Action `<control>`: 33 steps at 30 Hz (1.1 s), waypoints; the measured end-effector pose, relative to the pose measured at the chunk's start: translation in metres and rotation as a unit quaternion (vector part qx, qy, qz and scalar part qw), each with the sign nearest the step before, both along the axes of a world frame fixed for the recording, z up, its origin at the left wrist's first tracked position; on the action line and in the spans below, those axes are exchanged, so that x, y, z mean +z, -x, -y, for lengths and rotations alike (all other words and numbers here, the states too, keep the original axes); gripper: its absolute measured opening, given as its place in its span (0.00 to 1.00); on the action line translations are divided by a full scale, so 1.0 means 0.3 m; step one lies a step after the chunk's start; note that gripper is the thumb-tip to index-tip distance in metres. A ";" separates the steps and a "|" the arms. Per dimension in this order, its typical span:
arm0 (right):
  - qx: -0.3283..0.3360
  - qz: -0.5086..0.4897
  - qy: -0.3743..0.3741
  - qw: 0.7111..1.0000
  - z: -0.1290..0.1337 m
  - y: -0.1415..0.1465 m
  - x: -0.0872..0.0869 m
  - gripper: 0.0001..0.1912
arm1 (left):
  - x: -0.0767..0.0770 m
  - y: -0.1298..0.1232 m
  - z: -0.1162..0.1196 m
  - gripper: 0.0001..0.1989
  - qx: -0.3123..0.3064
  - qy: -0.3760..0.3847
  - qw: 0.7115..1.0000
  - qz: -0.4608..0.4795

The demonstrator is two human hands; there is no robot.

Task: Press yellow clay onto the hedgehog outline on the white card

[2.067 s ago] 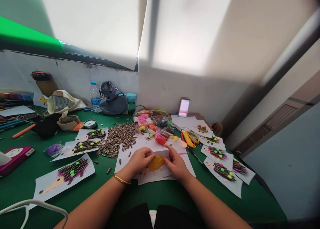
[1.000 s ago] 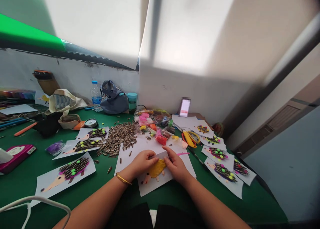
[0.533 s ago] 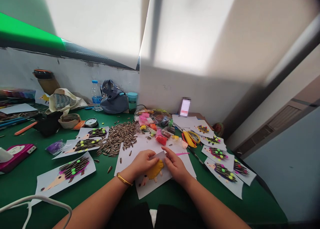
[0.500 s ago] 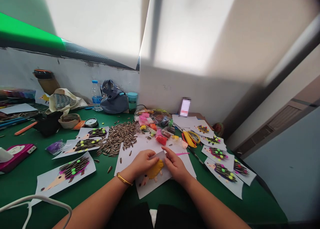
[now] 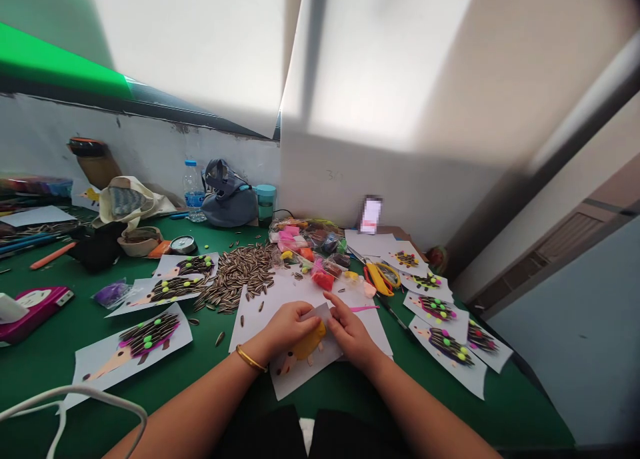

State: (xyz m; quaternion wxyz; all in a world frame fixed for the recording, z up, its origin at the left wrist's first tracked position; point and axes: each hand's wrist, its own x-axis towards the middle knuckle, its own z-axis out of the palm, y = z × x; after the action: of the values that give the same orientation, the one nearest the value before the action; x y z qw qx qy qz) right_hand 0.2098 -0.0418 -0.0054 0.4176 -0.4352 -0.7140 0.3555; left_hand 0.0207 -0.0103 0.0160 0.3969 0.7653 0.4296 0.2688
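My left hand point(image 5: 289, 328), with a gold bangle at the wrist, grips a white paper card point(image 5: 303, 379) by its upper left part, the thumb over a yellow clay hedgehog body point(image 5: 307, 344). The hedgehog has a pale snout and small pale feet. At the card's right edge is my right hand point(image 5: 352, 332), its fingers curled against the card; the fingertips are partly hidden. Under the card lie white paper sheets point(image 5: 370, 325). A heap of striped sunflower seeds point(image 5: 243, 275) is beyond my left hand, and bags of coloured clay point(image 5: 323, 277) lie ahead.
Finished hedgehog cards lie left point(image 5: 113, 359) and right point(image 5: 437, 355). Yellow-handled scissors point(image 5: 380, 279) and a dark pen point(image 5: 400, 317) are right of the sheets. A water bottle point(image 5: 193, 195), cap point(image 5: 230, 205) and phone point(image 5: 371, 214) stand at the back. A white cable point(image 5: 95, 395) crosses the lower left.
Both hands stay on the card, which has tilted very slightly. My right fingers have shifted a little at its edge. The rest of the table looks the same.
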 end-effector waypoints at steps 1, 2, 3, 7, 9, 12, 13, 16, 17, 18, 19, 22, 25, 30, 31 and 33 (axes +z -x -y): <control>0.001 0.001 0.001 1.000 -0.001 0.001 -0.004 0.29 | -0.002 0.000 0.000 0.14 -0.001 -0.003 1.000 0.000; 0.000 0.003 0.001 1.000 -0.002 0.002 -0.007 0.30 | -0.003 0.000 -0.001 0.14 -0.001 -0.010 1.000 -0.002; -0.003 0.005 0.000 1.000 -0.003 0.003 -0.009 0.31 | -0.004 0.000 -0.001 0.14 -0.001 -0.018 1.000 -0.006; -0.004 -0.004 -0.001 1.000 0.000 0.005 -0.006 0.30 | -0.003 0.002 -0.002 0.15 -0.003 -0.033 0.999 -0.015; 0.004 -0.013 0.009 1.000 0.003 0.005 0.000 0.30 | -0.003 0.004 -0.003 0.15 -0.006 -0.018 1.000 -0.003; 0.008 -0.007 0.017 1.000 0.004 0.003 0.007 0.30 | -0.005 0.006 -0.007 0.16 -0.008 0.003 1.000 0.014; 0.006 -0.001 0.018 1.000 0.003 0.002 0.007 0.31 | -0.006 0.007 -0.008 0.16 -0.009 0.004 1.000 0.016; 0.004 0.008 0.026 1.000 0.001 -0.004 0.004 0.31 | -0.005 0.009 -0.011 0.17 -0.013 0.016 0.999 0.027; 0.008 0.007 0.031 0.999 0.000 -0.006 0.002 0.32 | -0.003 0.010 -0.011 0.18 -0.015 0.026 0.999 0.033; 0.013 0.005 0.037 0.999 -0.001 -0.009 0.000 0.32 | -0.001 0.010 -0.012 0.19 -0.017 0.037 0.998 0.039; 0.018 0.002 0.043 0.999 -0.002 -0.011 -0.002 0.33 | 0.001 0.011 -0.012 0.19 -0.018 0.048 0.998 0.045; 0.018 -0.005 0.052 0.998 -0.005 -0.015 -0.007 0.33 | 0.005 0.012 -0.012 0.21 -0.018 0.075 0.996 0.053; 0.020 -0.010 0.056 0.998 -0.008 -0.018 -0.009 0.33 | 0.003 0.014 -0.014 0.21 -0.015 0.092 0.993 0.074; 0.034 -0.005 0.074 0.997 -0.008 -0.021 -0.012 0.37 | -0.002 0.017 -0.016 0.21 -0.016 0.099 0.991 0.085; 0.031 -0.003 0.075 0.997 -0.008 -0.021 -0.012 0.37 | -0.002 0.017 -0.016 0.21 -0.019 0.103 0.991 0.085; 0.027 0.000 0.073 0.997 -0.007 -0.021 -0.010 0.36 | 0.000 0.018 -0.015 0.21 -0.021 0.108 0.990 0.084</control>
State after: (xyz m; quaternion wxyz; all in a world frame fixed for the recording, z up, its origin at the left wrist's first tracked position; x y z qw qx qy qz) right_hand 0.2159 -0.0397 -0.0083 0.3749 -0.4454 -0.6977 0.4174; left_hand 0.0153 -0.0058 0.0161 0.5176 0.7016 0.4045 0.2760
